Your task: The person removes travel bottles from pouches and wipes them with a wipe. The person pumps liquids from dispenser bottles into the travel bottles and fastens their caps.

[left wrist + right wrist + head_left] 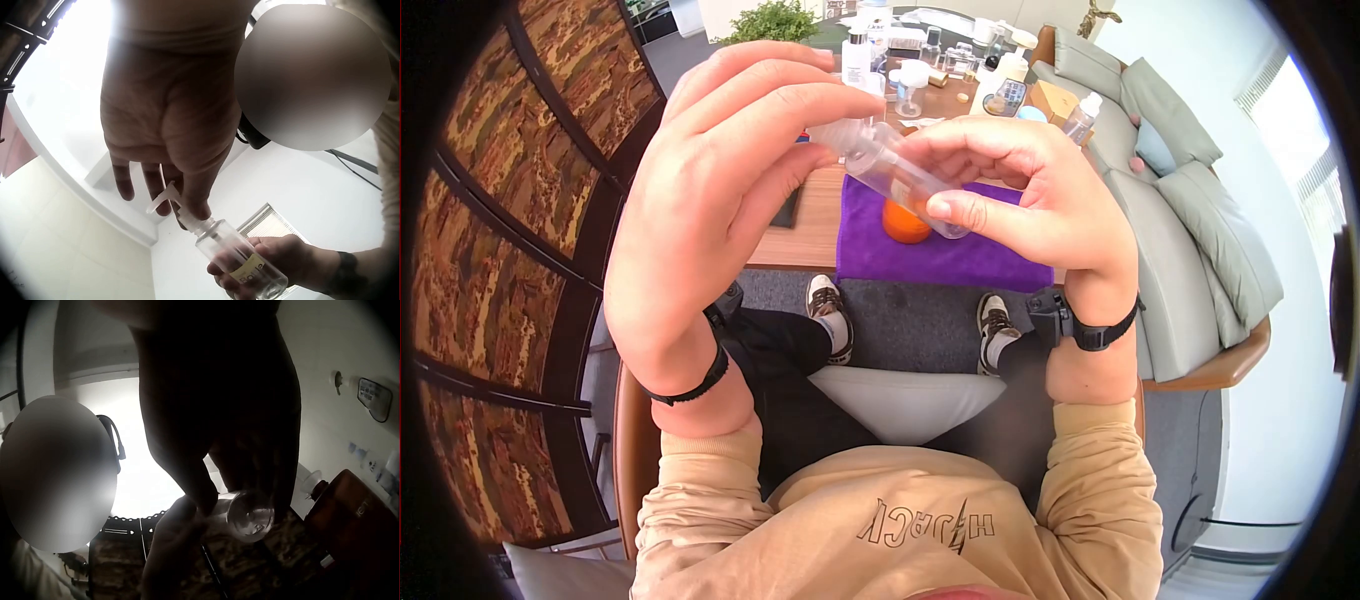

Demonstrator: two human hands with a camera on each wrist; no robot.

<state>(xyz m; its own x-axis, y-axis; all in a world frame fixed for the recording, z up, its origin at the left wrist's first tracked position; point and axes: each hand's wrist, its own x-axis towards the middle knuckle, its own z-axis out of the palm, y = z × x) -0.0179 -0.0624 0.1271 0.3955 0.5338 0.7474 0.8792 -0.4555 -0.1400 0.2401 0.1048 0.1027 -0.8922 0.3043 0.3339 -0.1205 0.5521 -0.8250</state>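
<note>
A clear bottle is held up tilted above the purple cloth. My right hand grips its body between thumb and fingers. At its upper end, my left hand pinches the translucent pump top. In the left wrist view the pump top sits at the neck of the bottle, which bears a yellowish label; the left thumb and fingers touch that top. The right wrist view shows the bottle's round base. An orange object stands on the cloth, partly behind the bottle.
Several bottles and containers crowd the far part of the wooden table, among them a clear pump bottle and a white one. A dark flat object lies left of the cloth. A grey sofa stands at the right.
</note>
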